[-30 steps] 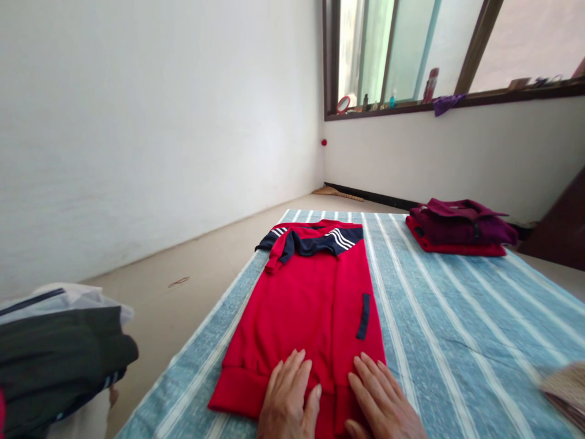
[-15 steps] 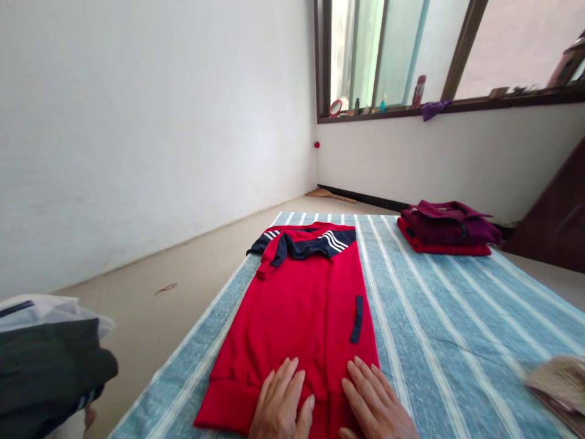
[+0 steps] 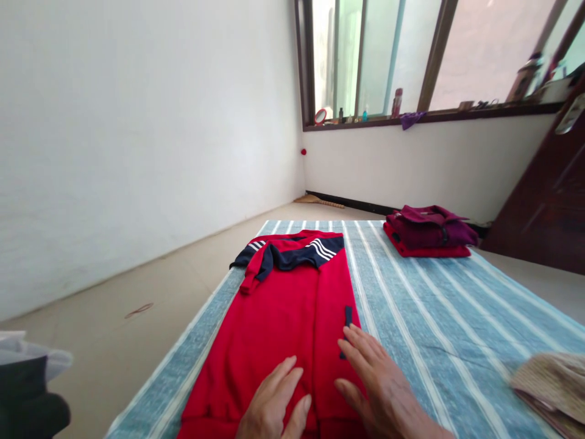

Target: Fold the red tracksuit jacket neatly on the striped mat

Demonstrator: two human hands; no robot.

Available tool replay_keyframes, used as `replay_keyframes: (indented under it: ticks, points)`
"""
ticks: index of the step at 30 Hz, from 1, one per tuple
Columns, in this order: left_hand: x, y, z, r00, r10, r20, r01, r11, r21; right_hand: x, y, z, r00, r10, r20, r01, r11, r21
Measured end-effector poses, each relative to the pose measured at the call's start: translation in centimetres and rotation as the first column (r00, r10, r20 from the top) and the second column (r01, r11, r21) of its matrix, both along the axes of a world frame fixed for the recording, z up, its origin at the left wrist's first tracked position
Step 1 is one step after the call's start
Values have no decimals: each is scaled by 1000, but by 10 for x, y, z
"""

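A red jacket (image 3: 278, 329) with navy shoulder panels and white stripes lies folded lengthwise on a blue striped bed sheet (image 3: 411, 311), its collar end away from me. One sleeve is bent across the upper part. My left hand (image 3: 274, 402) is over the lower middle of the jacket, fingers stretched out and thumb apart. Over the jacket's right side, by the navy pocket strip, is my right hand (image 3: 379, 381), its fingers spread and covering part of that strip. Neither hand grips the cloth; whether they touch it I cannot tell.
Folded purple and red clothes (image 3: 429, 231) are stacked at the far right of the bed. A beige knitted item (image 3: 553, 384) lies at the right edge. Dark and white clothes (image 3: 31, 390) are at the lower left. Small objects line the windowsill (image 3: 356, 124).
My right hand has moved forward up the jacket and now covers part of the pocket strip. My left hand has lifted slightly. The camera view has turned a little to the right.
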State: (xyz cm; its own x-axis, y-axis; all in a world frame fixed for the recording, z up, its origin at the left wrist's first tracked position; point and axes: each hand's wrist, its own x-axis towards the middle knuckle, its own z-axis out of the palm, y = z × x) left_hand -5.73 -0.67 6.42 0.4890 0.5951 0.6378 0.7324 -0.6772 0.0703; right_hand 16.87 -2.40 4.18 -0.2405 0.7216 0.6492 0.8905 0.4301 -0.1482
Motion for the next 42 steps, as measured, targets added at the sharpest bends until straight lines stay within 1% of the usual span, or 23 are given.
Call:
replay_keyframes:
  ticks: [2, 4, 7, 9, 11, 13, 15, 17, 20, 24, 27, 33, 39, 42]
  points:
    - [9, 14, 6, 1000, -28, 1, 28, 1000, -5, 6, 21, 13, 999, -43, -14, 41, 993, -110]
    - [18, 32, 9, 997, -74, -18, 74, 997, -12, 12, 47, 19, 997, -76, -13, 71, 977, -203]
    - [33, 66, 15, 987, -148, -54, 145, 987, -64, 18, 88, 20, 992, -129, -11, 120, 943, -311]
    - [46, 91, 21, 981, -179, -81, 166, 976, -142, 20, 115, 18, 988, -156, -14, 142, 926, -349]
    - [61, 115, 29, 979, -171, -110, 139, 957, -254, 22, 140, 17, 984, -175, -11, 158, 913, -376]
    - [76, 136, 35, 982, -131, -139, 76, 934, -348, 24, 162, 17, 981, -195, 3, 180, 897, -404]
    - [91, 152, 36, 982, -70, -178, -2, 926, -378, 25, 182, 17, 976, -215, 22, 204, 883, -424]
    - [102, 163, 29, 977, -18, -211, -63, 927, -370, 28, 201, 17, 972, -231, 42, 226, 869, -440]
    - [110, 171, 8, 976, 13, -218, -94, 925, -367, 36, 224, 12, 965, -251, 80, 256, 827, -501]
    - [108, 175, -20, 985, 26, -170, -92, 915, -393, 51, 238, -3, 964, -237, 119, 260, 762, -593]
    - [104, 175, -32, 989, 14, -147, -70, 921, -383, 59, 239, -12, 968, -225, 111, 244, 745, -621]
    - [103, 174, -38, 992, 7, -126, -46, 948, -316, 62, 238, -16, 970, -226, 93, 237, 769, -593]
    - [103, 176, -41, 995, 3, -99, -33, 951, -306, 64, 238, -13, 971, -223, 86, 230, 773, -591]
    - [103, 177, -41, 994, 0, -109, -33, 954, -298, 59, 235, -8, 969, -229, 89, 240, 804, -543]
